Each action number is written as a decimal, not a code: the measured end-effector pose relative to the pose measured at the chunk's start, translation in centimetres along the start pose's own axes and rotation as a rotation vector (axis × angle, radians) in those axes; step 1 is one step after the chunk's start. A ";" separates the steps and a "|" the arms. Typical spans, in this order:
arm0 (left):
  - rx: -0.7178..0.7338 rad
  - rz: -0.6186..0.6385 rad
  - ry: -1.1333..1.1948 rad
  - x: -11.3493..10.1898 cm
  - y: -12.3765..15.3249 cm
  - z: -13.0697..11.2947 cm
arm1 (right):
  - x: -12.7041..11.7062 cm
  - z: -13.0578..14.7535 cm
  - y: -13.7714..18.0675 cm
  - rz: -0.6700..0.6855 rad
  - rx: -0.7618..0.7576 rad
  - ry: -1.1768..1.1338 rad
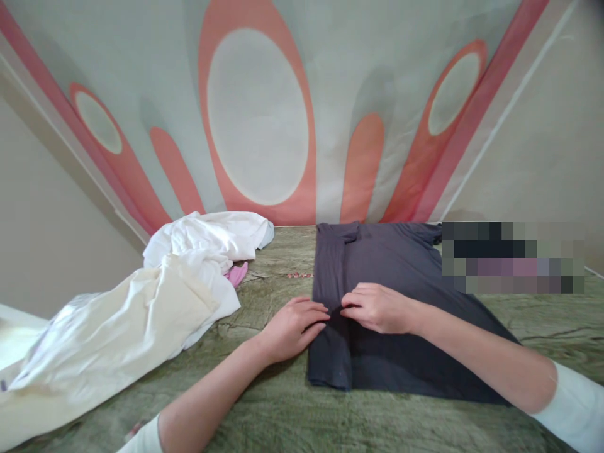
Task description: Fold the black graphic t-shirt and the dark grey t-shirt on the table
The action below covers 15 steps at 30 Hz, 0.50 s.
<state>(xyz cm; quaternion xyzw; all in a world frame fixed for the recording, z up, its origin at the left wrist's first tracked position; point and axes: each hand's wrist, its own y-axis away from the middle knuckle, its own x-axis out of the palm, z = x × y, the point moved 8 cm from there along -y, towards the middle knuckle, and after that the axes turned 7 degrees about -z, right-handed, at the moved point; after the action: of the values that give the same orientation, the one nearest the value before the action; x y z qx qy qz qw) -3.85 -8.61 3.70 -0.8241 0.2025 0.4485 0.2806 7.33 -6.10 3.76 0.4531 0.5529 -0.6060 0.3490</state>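
Note:
A dark grey T-shirt (396, 371) lies spread on the wood-patterned surface, its left side folded inward as a long strip with one sleeve folded over near the top. My left hand (295, 327) rests at the shirt's left folded edge, fingers stretched out and the thumb a little apart. Over the inner edge of that strip, my right hand (380, 308) is closed, with thumb and fingertips pinching the cloth. The fingertips of both hands are close together, and the right forearm crosses over the shirt's body.
To the left is a loose heap of white cloth (212, 233) and cream cloth (127, 340), with a bit of pink fabric (237, 274) showing. Small reddish beads (300, 275) lie beside the shirt. A patterned backdrop (330, 157) rises behind. A patch at right is pixelated.

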 end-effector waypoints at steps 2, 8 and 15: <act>-0.002 0.030 0.016 0.0 0.6 -1.8 | -0.1 0.7 0.2 -0.016 -0.028 0.055; 0.013 0.085 0.029 0.7 2.3 -6.7 | 0.7 1.7 0.3 -0.040 -0.042 0.136; 0.009 0.125 -0.087 2.0 2.7 -7.2 | 0.7 1.0 0.9 -0.140 0.159 0.052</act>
<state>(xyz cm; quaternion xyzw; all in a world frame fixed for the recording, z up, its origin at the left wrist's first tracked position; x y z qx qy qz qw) 0.06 -15.48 4.41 -0.7883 0.2432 0.4995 0.2644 7.77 -7.17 2.74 0.4550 0.5423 -0.6590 0.2543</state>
